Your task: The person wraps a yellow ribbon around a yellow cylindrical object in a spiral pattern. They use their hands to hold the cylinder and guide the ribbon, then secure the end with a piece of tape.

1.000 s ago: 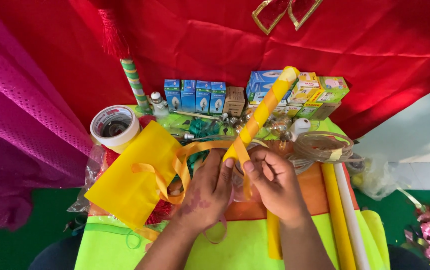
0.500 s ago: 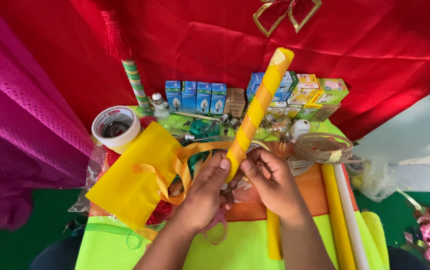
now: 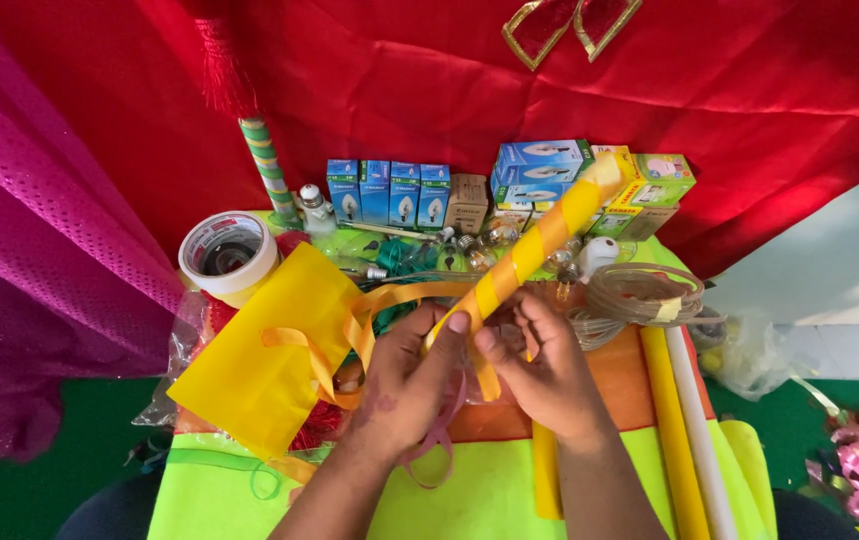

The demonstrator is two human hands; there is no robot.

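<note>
Left hand (image 3: 404, 380) and right hand (image 3: 539, 370) both pinched on the lower end of a yellow-and-orange striped stick (image 3: 534, 250), slanting up over mid-desk (image 3: 489, 490). Blue bulb boxes (image 3: 389, 192) lined along the far edge, lids shut, contents hidden.

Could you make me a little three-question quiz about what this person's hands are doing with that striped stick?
1. True or false: both hands grip the lower end of the yellow-and-orange striped stick.
2. Which lies nearest the left hand? A) tape roll B) yellow sheet C) cord coil
3. Fill in: the stick's far end points toward the stacked small ____.

Key
1. True: the left hand and right hand meet at its lower end.
2. B: the yellow sheet lies beside it; the tape roll and cord coil lie farther off.
3. Boxes.
</note>
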